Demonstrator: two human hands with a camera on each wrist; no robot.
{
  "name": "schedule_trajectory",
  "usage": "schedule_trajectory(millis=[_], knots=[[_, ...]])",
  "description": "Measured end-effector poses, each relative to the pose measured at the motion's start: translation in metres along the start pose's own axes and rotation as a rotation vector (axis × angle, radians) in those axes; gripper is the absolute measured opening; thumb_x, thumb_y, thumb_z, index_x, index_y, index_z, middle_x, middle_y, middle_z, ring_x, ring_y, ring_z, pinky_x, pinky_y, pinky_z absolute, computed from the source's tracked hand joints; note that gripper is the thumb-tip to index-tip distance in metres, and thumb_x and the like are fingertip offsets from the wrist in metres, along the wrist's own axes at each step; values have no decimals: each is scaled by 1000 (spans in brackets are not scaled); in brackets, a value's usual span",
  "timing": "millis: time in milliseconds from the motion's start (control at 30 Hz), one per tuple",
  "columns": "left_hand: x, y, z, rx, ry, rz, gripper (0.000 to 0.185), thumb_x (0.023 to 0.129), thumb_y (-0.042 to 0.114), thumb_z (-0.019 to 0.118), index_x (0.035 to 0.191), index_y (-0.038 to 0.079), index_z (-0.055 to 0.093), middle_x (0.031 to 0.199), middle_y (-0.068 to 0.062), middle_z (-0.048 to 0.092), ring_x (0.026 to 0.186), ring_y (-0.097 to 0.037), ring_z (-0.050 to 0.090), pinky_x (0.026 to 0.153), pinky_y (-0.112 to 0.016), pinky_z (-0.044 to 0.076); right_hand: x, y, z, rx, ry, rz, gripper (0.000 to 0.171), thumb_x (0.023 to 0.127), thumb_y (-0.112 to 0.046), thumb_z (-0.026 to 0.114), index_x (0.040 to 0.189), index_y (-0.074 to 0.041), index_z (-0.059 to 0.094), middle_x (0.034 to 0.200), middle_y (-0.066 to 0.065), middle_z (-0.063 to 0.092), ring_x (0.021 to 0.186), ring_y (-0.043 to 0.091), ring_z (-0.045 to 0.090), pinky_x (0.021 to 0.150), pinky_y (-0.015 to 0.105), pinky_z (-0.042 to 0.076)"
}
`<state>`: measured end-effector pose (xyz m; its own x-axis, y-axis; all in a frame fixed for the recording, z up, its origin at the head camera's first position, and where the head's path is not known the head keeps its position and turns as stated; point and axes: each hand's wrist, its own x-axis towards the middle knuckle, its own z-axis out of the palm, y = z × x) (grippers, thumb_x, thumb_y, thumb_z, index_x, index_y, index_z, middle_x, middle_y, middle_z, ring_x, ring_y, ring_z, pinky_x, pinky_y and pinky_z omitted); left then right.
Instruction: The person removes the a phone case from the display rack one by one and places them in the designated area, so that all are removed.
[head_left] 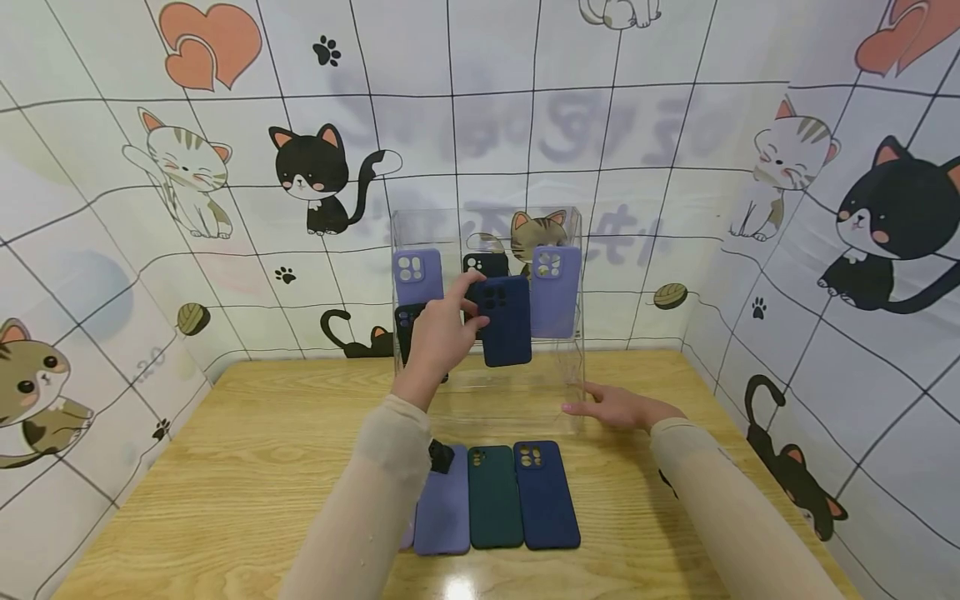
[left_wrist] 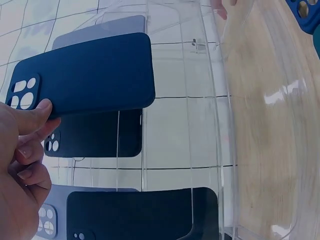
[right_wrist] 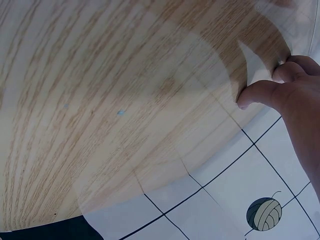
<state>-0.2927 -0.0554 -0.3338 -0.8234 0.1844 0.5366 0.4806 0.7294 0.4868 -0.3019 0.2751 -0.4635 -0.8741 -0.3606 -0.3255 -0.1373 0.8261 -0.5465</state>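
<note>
Navy phone case [head_left: 510, 327], pinched in left hand [head_left: 442, 330] before clear display rack [head_left: 498, 407]; right hand [head_left: 624, 407] at rack's lower right side (whether gripping, cannot tell).

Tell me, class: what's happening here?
A person's left hand pinches a dark blue phone case by its camera end, in front of a clear stand. The right hand holds the stand low on its right side. Purple cases and black cases sit in the stand. On the table in front lie more, including a lilac case, a green case and another navy case.
</note>
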Motion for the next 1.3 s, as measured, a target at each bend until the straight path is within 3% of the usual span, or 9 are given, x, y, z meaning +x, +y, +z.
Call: schedule_trajectory(millis=[333, 800, 1300], knots=[[-8, 7, 11, -26, -29, -14, 58, 100, 23, 77, 150, 34, 50, 106, -1, 82, 42, -15, 37, 45, -27, 28, 0, 0, 0, 5, -2, 9, 101, 97, -80, 51, 173, -22, 17, 176, 22, 24, 161, 52, 23, 124, 74, 23], [-19, 18, 22, -90, -50, -3, 61, 99, 21, 78, 151, 31, 49, 105, -4, 83, 40, -12, 30, 44, -25, 26, 0, 1, 0, 4, -1, 14, 102, 98, -79, 51, 173, -18, 17, 176, 23, 24, 161, 52, 22, 125, 73, 23], [-28, 22, 37, -150, -89, -40, 60, 99, 18, 78, 150, 31, 50, 104, -5, 83, 39, -11, 27, 43, -23, 26, 0, 1, -1, 7, -3, 5, 99, 98, -79, 51, 173, -22, 18, 176, 21, 23, 162, 50, 22, 125, 73, 22]])
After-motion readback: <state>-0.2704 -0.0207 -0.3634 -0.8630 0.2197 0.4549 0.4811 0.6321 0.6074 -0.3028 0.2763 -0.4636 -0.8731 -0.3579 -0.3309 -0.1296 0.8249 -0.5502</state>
